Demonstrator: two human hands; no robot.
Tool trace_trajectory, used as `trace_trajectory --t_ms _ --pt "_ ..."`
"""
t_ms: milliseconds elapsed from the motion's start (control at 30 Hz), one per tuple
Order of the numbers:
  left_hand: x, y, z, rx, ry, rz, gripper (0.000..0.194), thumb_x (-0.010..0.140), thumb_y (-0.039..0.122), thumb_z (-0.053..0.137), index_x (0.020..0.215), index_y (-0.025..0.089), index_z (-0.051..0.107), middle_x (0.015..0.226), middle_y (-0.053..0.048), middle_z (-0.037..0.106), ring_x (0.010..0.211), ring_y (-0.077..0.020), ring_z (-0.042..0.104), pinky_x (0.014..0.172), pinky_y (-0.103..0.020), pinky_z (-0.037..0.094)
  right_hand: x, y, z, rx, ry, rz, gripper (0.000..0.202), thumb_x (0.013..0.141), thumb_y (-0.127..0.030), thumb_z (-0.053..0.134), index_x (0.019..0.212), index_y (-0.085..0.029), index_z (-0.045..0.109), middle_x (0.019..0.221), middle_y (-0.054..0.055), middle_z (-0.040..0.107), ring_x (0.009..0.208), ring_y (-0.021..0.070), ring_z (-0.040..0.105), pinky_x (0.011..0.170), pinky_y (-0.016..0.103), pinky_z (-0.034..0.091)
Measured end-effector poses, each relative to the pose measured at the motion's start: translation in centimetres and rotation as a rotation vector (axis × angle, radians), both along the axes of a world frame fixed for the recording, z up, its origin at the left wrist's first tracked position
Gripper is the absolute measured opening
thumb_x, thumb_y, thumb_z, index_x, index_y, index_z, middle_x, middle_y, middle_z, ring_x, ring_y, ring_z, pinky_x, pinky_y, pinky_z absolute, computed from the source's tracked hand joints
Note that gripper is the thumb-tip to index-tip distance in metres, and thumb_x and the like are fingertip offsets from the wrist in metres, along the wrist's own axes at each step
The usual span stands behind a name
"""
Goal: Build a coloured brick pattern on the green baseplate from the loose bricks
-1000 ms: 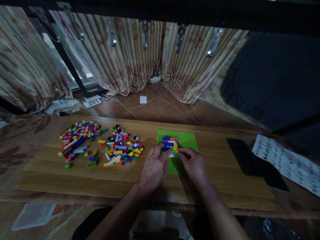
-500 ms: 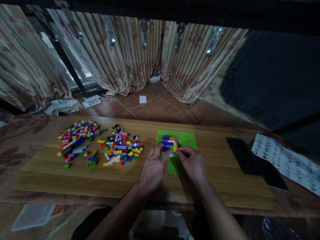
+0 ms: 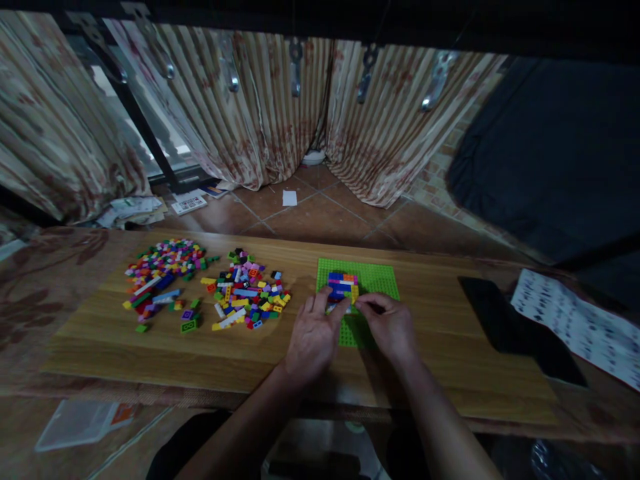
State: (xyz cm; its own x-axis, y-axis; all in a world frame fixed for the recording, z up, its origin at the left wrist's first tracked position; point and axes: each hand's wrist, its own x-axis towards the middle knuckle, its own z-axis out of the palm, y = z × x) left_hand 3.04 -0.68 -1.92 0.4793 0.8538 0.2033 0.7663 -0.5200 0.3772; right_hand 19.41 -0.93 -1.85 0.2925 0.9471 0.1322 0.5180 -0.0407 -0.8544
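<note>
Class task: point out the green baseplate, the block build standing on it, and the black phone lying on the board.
green baseplate (image 3: 380, 279), head view, bare far right corner.
block build (image 3: 343, 285), head view, its top face.
black phone (image 3: 493, 313), head view, middle of its dark face.

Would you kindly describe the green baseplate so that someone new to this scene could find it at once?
Start with the long wooden board across the table; the green baseplate lies flat on it, right of two heaps of loose bricks. The left hand and right hand meet at its near edge. It alone is a flat studded square, carrying a small multicoloured block of bricks.
</note>
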Motion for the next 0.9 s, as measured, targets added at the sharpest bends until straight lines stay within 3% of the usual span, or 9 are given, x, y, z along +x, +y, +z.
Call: trace_trajectory --t_ms 233,467,600,733,833,900 --pt "0.1 0.0 -0.1 0.025 0.006 0.022 0.046 0.088 0.017 0.047 0.132 0.028 0.050 0.136 -0.012 0.043 0.110 -0.0274 0.049 0.092 -0.046 0.046 -0.2 0.2 0.1 0.017 -0.180 0.057 0.022 0.082 -0.029 0.052 0.075 -0.022 0.071 0.081 0.004 0.072 0.071 0.0174 0.065 0.071 0.031 0.048" --pt "-0.3 -0.1 -0.5 -0.002 -0.092 -0.006 0.052 0.087 0.016 0.049 0.137 0.029 0.045 0.139 -0.012 0.041 0.117 -0.0275 0.048 0.097 -0.047 0.044 -0.3 -0.2 0.6 0.069 -0.071 0.059 0.019 0.081 -0.032 0.057 0.080 -0.022 0.072 0.082 0.003 0.071 0.074 0.0168 0.065 0.072 0.030 0.049" --pt "-0.8 -0.4 -0.2 -0.027 -0.263 0.017 0.053 0.088 0.015 0.046 0.139 0.027 0.041 0.139 -0.010 0.041 0.124 -0.0246 0.045 0.104 -0.044 0.042 0.1 -0.4 1.1 0.248 0.068 -0.173 0.021 0.079 -0.038 0.063 0.083 -0.019 0.072 0.083 0.005 0.072 0.075 0.0178 0.065 0.071 0.031 0.050" --pt "-1.9 0.2 0.5 -0.039 -0.485 0.146 0.047 0.088 0.014 0.047 0.135 0.022 0.045 0.134 -0.010 0.047 0.122 -0.0213 0.049 0.105 -0.039 0.042 0.2 -0.5 1.5 0.303 0.165 -0.371 0.025 0.077 -0.039 0.065 0.084 -0.016 0.070 0.077 0.006 0.071 0.070 0.0180 0.064 0.066 0.030 0.050" --pt "-3.0 0.9 0.8 -0.036 -0.656 0.262 0.040 0.088 0.017 0.050 0.128 0.020 0.051 0.123 -0.010 0.056 0.102 -0.0182 0.060 0.092 -0.035 0.050 -1.2 -1.2 1.7 0.332 0.077 -0.314 0.024 0.080 -0.039 0.063 0.083 -0.017 0.070 0.077 0.005 0.070 0.069 0.0173 0.063 0.065 0.029 0.049" --pt "-3.8 1.3 0.8 -0.039 -0.762 0.344 0.036 0.088 0.021 0.053 0.123 0.019 0.055 0.115 -0.009 0.061 0.091 -0.0165 0.062 0.085 -0.032 0.052 -2.9 -2.0 1.7 0.336 -0.014 -0.152 0.019 0.084 -0.036 0.059 0.084 -0.020 0.069 0.078 0.004 0.069 0.070 0.0162 0.063 0.066 0.027 0.049"
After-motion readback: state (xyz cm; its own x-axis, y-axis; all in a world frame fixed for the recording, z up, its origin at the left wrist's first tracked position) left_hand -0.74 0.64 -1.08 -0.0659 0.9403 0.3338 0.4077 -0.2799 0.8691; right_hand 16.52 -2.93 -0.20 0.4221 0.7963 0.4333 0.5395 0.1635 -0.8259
